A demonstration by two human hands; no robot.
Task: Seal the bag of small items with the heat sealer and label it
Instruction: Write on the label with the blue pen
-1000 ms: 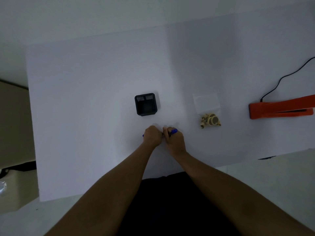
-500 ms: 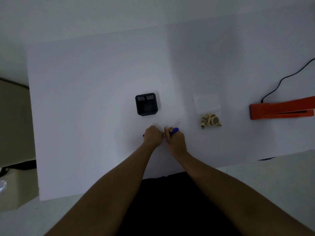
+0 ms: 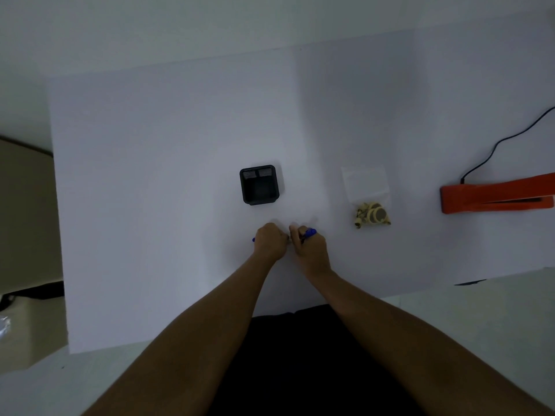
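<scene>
1. Nothing on the surface (image 3: pixel 150 175) has shifted since the earlier frames; both hands stay together at the same spot, and only the blue pen tip by the right hand sits a touch differently.
2. Left hand (image 3: pixel 270 242) is curled into a fist over one end of a blue pen (image 3: pixel 309 232); a small blue end pokes out on its left side.
3. Right hand (image 3: pixel 310 247) is closed around the other blue part, which sticks out up and to the right above its knuckles.
4. Whether the pen is in one piece or its cap is parted from it cannot be told; the gap between the hands hides the join.
5. Pen's long axis runs roughly left to right, tilted slightly upward toward the right.
6. Bag (image 3: pixel 367 193) lies flat to the right of the hands, well apart from them, untouched.
7. Its long axis runs away from the person: the clear, empty end is farther off, and the pale small items (image 3: pixel 372 214) are bunched at the near end.
8. Black box (image 3: pixel 260 185), square and open-topped, stands just beyond the hands, to the left of the bag.
9. Orange sealer (image 3: pixel 495 193) lies far right, long axis left to right, its blunt end toward the bag, with a black cord (image 3: pixel 498 142) running off from it.
10. Nothing lies between the hands and the bag.
</scene>
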